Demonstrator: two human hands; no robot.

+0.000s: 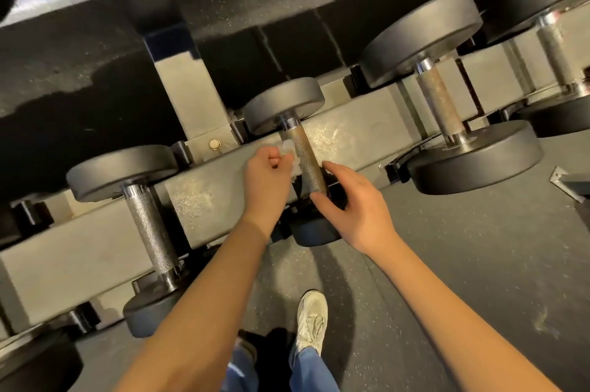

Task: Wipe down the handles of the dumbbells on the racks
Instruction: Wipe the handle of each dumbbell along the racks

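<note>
Head view looked steeply down on a grey steel rack (95,251) that ran diagonally from lower left to upper right above a dark rubber floor (463,264). Several dumbbells with round black heads and knurled metal grips lay across its rails.

The middle dumbbell (284,104) sat in its cradle at the centre of the picture, with its handle (305,161) sloping down toward the viewer. The person's left hand (266,180) was curled into a loose fist round a crumpled white wipe (289,153), and the wipe was pressed against the left side of that handle, near its upper half. The right hand (357,206) reached in from the right with fingers spread and relaxed, holding nothing. Its thumb lay at the lower end of the handle and its forefinger just beside the right side of the handle; whether they touched the metal could not be told. The hand hid part of the near head of this dumbbell.

A left dumbbell (121,171) rested on the rack nearby, and a larger right dumbbell (421,37) rested on the other side; both were well apart from the hands. A further dumbbell (552,40) showed at the right edge.

Below the bare forearms, a white shoe (311,321) and blue trouser legs (306,369) stood on the floor.
</note>
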